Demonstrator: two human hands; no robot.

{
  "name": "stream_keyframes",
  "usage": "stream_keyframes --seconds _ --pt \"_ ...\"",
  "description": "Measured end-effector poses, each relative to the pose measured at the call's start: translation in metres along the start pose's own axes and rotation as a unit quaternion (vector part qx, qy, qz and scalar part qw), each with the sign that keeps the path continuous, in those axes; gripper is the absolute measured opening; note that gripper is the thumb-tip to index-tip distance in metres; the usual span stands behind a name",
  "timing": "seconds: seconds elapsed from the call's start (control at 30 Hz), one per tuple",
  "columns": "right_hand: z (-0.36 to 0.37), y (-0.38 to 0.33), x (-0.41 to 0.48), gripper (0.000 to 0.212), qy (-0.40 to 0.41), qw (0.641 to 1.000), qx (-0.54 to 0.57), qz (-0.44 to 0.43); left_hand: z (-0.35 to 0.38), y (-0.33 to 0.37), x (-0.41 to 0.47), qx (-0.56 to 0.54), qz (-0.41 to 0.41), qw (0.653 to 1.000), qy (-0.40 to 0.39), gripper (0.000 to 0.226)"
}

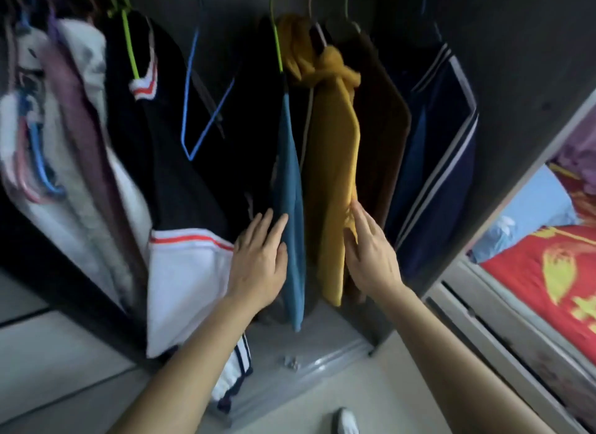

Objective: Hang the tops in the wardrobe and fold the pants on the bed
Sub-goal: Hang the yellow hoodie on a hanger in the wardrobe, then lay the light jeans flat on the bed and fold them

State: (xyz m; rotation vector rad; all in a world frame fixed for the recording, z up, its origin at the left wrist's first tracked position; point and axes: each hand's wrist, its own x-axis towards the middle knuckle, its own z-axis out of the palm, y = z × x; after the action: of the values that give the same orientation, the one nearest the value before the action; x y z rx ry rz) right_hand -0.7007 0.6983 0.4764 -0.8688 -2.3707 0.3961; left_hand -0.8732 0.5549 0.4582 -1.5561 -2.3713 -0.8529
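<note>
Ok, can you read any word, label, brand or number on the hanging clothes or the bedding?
No text can be read anywhere in this view.
On the red bedcover: yellow marks, too blurred to tell characters from pattern.
On the blue top and the mustard top: no print or label shows.

Pale tiled floor (48,353); a white shoe (346,422) at the bottom edge; small metal bits (292,363) on the door track (325,357); an empty blue hanger (185,117).
</note>
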Motion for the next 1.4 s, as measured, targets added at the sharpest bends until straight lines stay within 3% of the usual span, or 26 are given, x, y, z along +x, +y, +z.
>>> stream_keyframes --seconds 0.2,0.4,0.67,0.9,1.13,1.4 --pt "0.015 0.041 -0.093 0.063 -0.032 0.995 -0.045 0.079 0.034 0.027 -0.07 -0.022 -0.051 0.998 -0.041 0.054" --pt "-0.054 0.104 -0.123 0.063 0.035 0.988 -0.111 0.103 0.047 0.104 -0.042 0.008 0.025 1.0 -0.016 0.058" --pt "-0.206 0.261 -0.233 0.068 0.137 0.956 -0.165 0.202 0.149 0.337 -0.028 -0.046 0.18 0.982 -0.038 0.062" --pt "-0.355 0.402 -0.357 0.087 0.19 0.88 -0.237 0.364 0.249 0.564 -0.043 -0.1 0.308 0.939 -0.119 0.068" --pt "-0.41 0.497 -0.414 0.097 0.21 0.834 -0.234 0.453 0.331 0.692 -0.042 -0.122 0.412 0.888 -0.164 0.073" --pt "-0.453 0.629 -0.413 0.097 0.201 0.79 -0.252 0.521 0.455 0.828 0.015 -0.143 0.451 0.85 -0.23 0.073"
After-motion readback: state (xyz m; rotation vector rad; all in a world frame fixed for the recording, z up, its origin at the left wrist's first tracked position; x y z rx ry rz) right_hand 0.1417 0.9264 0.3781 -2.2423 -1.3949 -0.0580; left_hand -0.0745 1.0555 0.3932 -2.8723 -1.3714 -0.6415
